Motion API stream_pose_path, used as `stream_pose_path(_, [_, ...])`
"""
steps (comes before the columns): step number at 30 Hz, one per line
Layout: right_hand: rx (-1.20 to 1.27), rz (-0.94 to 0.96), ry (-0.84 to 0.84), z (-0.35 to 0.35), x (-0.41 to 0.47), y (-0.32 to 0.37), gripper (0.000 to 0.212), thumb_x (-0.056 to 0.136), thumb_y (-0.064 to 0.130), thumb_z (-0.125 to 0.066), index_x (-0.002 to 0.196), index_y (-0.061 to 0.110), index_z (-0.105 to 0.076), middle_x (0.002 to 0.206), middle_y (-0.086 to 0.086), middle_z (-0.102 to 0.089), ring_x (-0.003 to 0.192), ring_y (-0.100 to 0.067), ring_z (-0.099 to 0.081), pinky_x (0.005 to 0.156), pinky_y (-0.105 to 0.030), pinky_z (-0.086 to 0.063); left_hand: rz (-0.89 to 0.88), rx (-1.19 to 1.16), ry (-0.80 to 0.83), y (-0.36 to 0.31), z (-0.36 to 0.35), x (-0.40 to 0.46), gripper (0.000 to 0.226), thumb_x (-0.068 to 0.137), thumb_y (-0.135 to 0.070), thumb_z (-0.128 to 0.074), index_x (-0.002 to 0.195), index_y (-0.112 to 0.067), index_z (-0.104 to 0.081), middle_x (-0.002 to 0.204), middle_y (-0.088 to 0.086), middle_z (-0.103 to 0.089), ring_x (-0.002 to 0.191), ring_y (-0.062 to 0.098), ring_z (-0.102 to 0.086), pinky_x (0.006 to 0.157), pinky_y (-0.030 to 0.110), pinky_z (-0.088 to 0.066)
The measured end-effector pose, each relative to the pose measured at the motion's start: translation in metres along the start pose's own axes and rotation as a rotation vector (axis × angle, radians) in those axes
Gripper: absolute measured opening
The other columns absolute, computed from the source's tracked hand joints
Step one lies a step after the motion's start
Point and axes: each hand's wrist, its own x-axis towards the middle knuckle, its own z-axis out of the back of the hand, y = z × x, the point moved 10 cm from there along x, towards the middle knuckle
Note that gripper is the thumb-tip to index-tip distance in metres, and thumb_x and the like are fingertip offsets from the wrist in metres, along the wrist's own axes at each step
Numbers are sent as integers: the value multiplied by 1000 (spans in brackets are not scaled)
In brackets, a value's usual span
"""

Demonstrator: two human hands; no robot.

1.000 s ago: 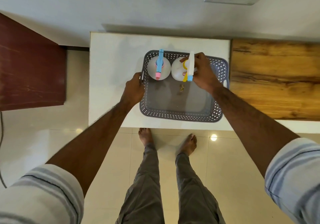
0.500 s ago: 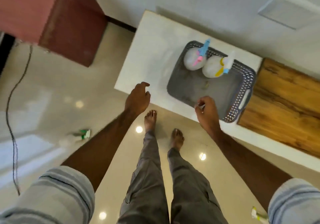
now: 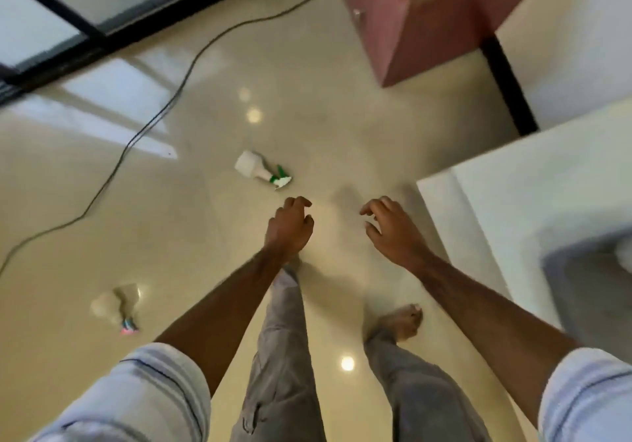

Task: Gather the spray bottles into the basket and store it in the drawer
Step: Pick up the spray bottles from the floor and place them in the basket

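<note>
You have turned away from the bench (image 3: 533,202); the basket (image 3: 581,270) now sits blurred at 3 o'clock. Both hands are off it: left hand (image 3: 289,228) and right hand (image 3: 393,229) hang empty, each grip loosely spread. A green-capped spray bottle (image 3: 261,169) lies on the floor (image 3: 205,236) at 12 o'clock, another spray bottle (image 3: 118,306) at 8 o'clock, so gathering continues.

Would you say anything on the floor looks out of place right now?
Yes. Two spray bottles lie tipped on the floor: a white bottle with a green trigger ahead of the empty left hand, and a blurred, clear-looking bottle farther left. A loose cable also trails across the tiles.
</note>
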Motion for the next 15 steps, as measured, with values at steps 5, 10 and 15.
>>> stream_pose_path(5, [-20, 7, 109, -104, 138, 45, 20, 89, 14, -58, 109, 18, -60, 113, -1, -59, 102, -23, -59, 90, -40, -51, 98, -30, -5, 137, 14, 97, 43, 92, -21, -53, 135, -16, -48, 142, 10, -45, 118, 33, -54, 94, 48, -50])
stream_pose_path(10, [110, -132, 170, -218, 261, 62, 21, 92, 13, -54, 112, 16, -60, 112, -2, -64, 99, -22, -62, 87, -38, -52, 194, -125, -37, 254, 22, 208, 50, 87, -18, -56, 136, -12, -45, 138, 14, -45, 114, 38, -55, 92, 51, -50])
stream_pose_path(15, [322, -457, 244, -314, 336, 49, 43, 92, 13, -57, 133, 13, -47, 121, -10, -66, 110, -29, -63, 84, -31, -48, 209, -301, -34, 315, 9, 296, 61, 88, -12, -55, 146, -7, -34, 144, 18, -42, 122, 39, -53, 98, 46, -46])
